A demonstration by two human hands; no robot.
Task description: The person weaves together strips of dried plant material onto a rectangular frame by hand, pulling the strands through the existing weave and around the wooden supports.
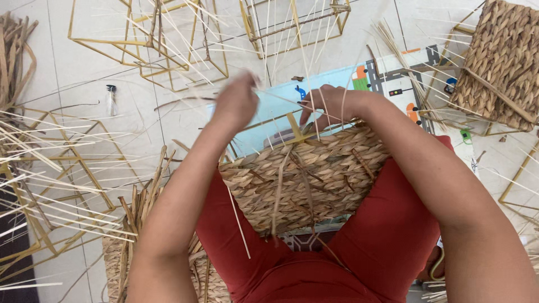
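A half-woven basket (314,179) of tan straw on a yellow wire frame lies across my lap, between my red-clad thighs. Thin pale stakes (306,62) stick up from its far edge. My left hand (236,104) is at the basket's far left corner, blurred, its fingers closed around a thin straw strand (275,96). My right hand (325,106) presses on the far rim near the frame's yellow corner, fingertips pinching the weave and stakes there.
Empty yellow wire frames (163,50) with pale stakes stand on the tiled floor ahead and at the left (50,168). A finished woven basket (499,62) sits at the upper right. Loose straw bundles (140,213) lie by my left thigh. A colourful play mat (393,78) is under the work.
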